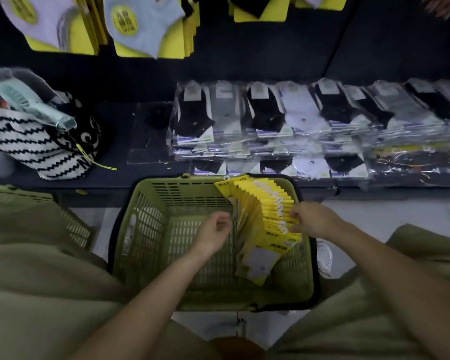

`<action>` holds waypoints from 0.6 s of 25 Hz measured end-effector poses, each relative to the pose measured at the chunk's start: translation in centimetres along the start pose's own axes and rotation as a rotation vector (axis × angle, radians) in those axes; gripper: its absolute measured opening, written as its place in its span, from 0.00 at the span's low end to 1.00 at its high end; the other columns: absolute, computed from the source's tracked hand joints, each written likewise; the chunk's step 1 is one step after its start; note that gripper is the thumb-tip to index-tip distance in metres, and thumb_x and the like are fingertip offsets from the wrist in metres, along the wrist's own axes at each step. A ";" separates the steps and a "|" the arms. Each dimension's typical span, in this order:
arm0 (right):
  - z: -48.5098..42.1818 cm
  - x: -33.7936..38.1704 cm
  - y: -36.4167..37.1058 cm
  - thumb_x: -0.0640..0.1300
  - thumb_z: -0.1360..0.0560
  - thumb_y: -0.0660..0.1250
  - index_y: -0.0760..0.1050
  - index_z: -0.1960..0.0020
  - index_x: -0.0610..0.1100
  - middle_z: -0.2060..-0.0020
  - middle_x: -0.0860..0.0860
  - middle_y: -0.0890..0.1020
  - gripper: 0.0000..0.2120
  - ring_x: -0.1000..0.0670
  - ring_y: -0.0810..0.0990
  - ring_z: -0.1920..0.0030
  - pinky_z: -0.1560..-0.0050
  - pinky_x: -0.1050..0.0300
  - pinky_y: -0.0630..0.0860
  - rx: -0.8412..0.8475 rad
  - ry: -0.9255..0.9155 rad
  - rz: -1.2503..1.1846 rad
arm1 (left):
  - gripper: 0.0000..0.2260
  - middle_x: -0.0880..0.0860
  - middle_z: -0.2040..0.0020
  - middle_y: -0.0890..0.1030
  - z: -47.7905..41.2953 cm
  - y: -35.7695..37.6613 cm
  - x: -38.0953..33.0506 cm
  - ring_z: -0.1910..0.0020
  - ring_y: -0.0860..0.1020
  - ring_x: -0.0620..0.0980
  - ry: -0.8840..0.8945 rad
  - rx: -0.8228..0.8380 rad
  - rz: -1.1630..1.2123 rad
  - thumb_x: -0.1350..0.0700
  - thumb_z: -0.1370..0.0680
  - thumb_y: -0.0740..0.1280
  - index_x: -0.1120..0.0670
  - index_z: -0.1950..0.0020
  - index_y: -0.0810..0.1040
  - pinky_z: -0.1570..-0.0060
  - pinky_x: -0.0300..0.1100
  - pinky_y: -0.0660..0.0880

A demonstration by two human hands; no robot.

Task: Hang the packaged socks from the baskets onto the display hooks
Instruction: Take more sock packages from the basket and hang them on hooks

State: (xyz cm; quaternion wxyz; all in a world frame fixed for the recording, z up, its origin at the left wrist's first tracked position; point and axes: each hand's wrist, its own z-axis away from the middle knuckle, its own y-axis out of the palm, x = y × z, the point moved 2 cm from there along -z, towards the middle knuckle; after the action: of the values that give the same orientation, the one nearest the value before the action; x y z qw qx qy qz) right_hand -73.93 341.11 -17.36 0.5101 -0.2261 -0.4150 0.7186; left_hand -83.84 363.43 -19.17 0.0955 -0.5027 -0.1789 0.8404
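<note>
Now both hands work at a row of yellow sock packs inside the green basket.

Down in the green basket [166, 203], the yellow sock packs [265, 219] stand fanned along its right side. The right hand [313, 220] touches the tops of the packs with bent fingers; I cannot tell if it grips one. The left hand [215, 233] is loosely curled beside the packs, and whether it pinches something is unclear. More socks hang on the display hooks [151, 29] above, and bagged socks [296, 118] lie on the dark shelf.
</note>
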 end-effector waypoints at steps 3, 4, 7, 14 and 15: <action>0.1 0.2 2.7 0.58 0.28 0.67 0.67 0.33 0.47 0.38 0.47 0.73 0.28 0.45 0.72 0.37 0.42 0.52 0.68 -0.121 -0.043 0.130 | 0.20 0.57 0.34 0.73 -0.5 2.6 0.0 0.36 0.72 0.53 0.021 0.067 0.016 0.62 0.21 0.63 0.60 0.30 0.66 0.38 0.40 0.68; 0.1 0.3 3.3 0.59 0.29 0.68 0.65 0.32 0.47 0.37 0.47 0.72 0.31 0.44 0.70 0.36 0.40 0.51 0.67 -0.159 -0.037 0.162 | 0.23 0.56 0.31 0.70 -0.9 3.4 -0.2 0.34 0.71 0.53 0.020 0.081 0.040 0.62 0.22 0.63 0.59 0.27 0.63 0.34 0.43 0.67; -0.3 0.5 4.4 0.62 0.32 0.69 0.62 0.30 0.48 0.37 0.48 0.70 0.36 0.45 0.68 0.36 0.39 0.50 0.63 -0.233 -0.028 0.172 | 0.29 0.53 0.26 0.62 -2.5 5.4 -1.1 0.28 0.63 0.52 0.037 0.143 0.026 0.62 0.22 0.63 0.56 0.24 0.54 0.31 0.41 0.61; -0.8 1.4 5.4 0.63 0.33 0.70 0.63 0.36 0.45 0.40 0.49 0.75 0.35 0.46 0.68 0.37 0.41 0.50 0.60 -0.304 -0.054 0.191 | 0.29 0.54 0.25 0.61 -3.7 7.1 -0.7 0.27 0.62 0.51 0.033 0.268 -0.082 0.65 0.22 0.62 0.56 0.24 0.55 0.39 0.33 0.60; -0.9 1.5 5.4 0.63 0.33 0.70 0.63 0.36 0.45 0.41 0.49 0.76 0.34 0.46 0.68 0.37 0.42 0.51 0.60 -0.293 -0.058 0.179 | 0.29 0.55 0.26 0.63 -3.6 6.8 -0.6 0.28 0.63 0.51 0.028 0.273 -0.088 0.66 0.22 0.62 0.57 0.24 0.56 0.40 0.33 0.61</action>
State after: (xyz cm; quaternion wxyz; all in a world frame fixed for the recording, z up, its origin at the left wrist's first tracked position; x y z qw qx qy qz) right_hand -76.82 342.12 -22.18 0.3935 -0.3135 -0.5081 0.6991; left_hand -80.22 357.68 -22.98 0.2020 -0.4884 -0.0834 0.8448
